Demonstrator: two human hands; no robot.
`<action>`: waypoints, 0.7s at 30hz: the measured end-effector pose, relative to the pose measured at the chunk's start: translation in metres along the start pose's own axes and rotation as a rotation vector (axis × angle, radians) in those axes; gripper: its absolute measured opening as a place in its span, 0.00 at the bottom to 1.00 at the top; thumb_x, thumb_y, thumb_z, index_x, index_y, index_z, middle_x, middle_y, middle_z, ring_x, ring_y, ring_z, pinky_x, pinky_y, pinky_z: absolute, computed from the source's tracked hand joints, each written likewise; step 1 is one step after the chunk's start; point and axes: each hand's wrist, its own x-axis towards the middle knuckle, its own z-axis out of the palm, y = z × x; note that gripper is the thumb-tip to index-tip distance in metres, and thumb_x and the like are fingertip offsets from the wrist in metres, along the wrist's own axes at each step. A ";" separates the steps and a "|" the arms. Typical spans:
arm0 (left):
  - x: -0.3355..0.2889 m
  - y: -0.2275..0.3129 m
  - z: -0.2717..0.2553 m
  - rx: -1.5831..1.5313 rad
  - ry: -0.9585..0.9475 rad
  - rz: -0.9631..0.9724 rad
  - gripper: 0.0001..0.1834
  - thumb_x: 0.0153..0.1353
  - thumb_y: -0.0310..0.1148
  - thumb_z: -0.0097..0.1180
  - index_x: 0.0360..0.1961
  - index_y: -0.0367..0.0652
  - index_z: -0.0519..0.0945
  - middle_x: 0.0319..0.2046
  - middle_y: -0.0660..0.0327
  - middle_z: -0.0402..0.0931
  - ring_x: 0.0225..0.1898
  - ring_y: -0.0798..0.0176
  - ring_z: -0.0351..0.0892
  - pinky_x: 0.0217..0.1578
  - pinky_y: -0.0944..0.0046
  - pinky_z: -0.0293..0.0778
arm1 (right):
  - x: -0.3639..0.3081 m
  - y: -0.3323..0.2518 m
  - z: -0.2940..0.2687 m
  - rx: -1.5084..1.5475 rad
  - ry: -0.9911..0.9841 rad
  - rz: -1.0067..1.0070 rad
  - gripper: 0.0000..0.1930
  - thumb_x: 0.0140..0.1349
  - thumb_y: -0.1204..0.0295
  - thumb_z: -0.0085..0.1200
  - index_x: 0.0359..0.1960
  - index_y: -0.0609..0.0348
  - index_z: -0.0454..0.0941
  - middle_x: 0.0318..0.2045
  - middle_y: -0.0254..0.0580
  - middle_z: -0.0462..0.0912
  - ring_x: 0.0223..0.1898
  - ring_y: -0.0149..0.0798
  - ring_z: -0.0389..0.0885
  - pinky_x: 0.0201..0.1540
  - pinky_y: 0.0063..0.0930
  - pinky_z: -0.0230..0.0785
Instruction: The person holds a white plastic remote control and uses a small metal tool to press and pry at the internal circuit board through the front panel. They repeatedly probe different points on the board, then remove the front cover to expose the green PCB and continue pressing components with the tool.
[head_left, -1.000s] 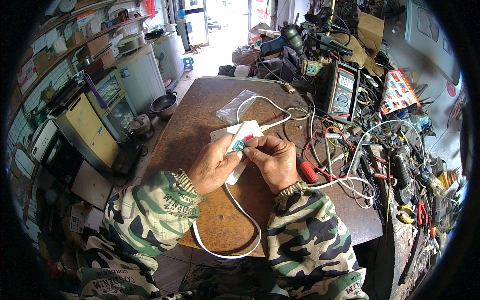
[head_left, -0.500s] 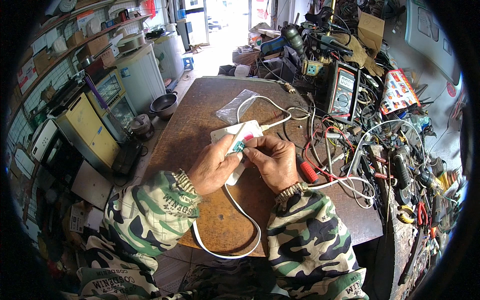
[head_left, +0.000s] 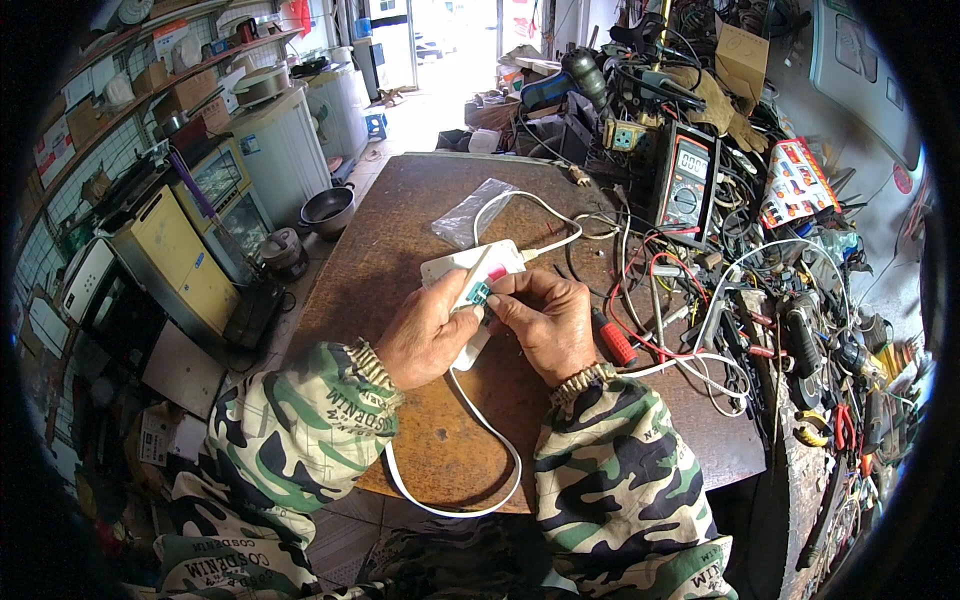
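Note:
My left hand (head_left: 428, 338) is closed on a small green circuit board (head_left: 478, 294) and a narrow white plastic piece behind it, thumb along the lower edge. My right hand (head_left: 550, 325) meets it from the other side, thumb and forefinger pinched at the board's right edge. Whatever lies between those fingertips is too small to make out. Beneath both hands rests a white plastic housing (head_left: 440, 268) on the brown wooden table (head_left: 370, 230), partly covered by them. A white cable (head_left: 517, 470) runs below the housing and loops at the table's near edge.
A red handle (head_left: 615, 340) lies right of my right hand. A multimeter (head_left: 688, 185) with a lit screen stands beyond it, among tangled leads and tools heaped along the right side. A clear plastic bag (head_left: 470, 212) lies behind the housing. A dark pot (head_left: 328, 208) stands left of the table.

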 end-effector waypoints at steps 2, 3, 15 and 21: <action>0.000 0.000 0.000 0.011 0.004 0.000 0.18 0.68 0.28 0.47 0.57 0.35 0.71 0.34 0.66 0.75 0.31 0.76 0.72 0.31 0.70 0.71 | 0.000 -0.001 0.000 -0.003 0.001 0.003 0.04 0.60 0.85 0.58 0.35 0.69 0.83 0.29 0.37 0.85 0.28 0.26 0.79 0.31 0.23 0.74; 0.000 0.001 0.000 0.017 0.003 0.001 0.18 0.68 0.29 0.47 0.57 0.35 0.71 0.34 0.65 0.75 0.31 0.76 0.72 0.30 0.70 0.71 | 0.000 -0.003 0.000 -0.002 0.002 0.009 0.04 0.60 0.85 0.57 0.35 0.70 0.83 0.29 0.37 0.85 0.28 0.26 0.79 0.31 0.23 0.74; 0.000 -0.002 0.002 0.057 0.021 -0.022 0.17 0.67 0.27 0.46 0.55 0.34 0.71 0.32 0.64 0.75 0.29 0.74 0.73 0.28 0.68 0.71 | -0.001 -0.003 0.000 0.099 0.015 0.064 0.02 0.60 0.85 0.59 0.33 0.69 0.83 0.29 0.37 0.85 0.27 0.28 0.80 0.30 0.24 0.75; -0.001 -0.003 0.005 0.031 0.034 0.007 0.16 0.67 0.26 0.45 0.54 0.34 0.71 0.30 0.64 0.75 0.28 0.73 0.73 0.27 0.67 0.71 | -0.001 -0.001 0.000 0.116 -0.004 0.046 0.02 0.60 0.86 0.59 0.33 0.70 0.82 0.29 0.38 0.85 0.27 0.28 0.81 0.31 0.25 0.76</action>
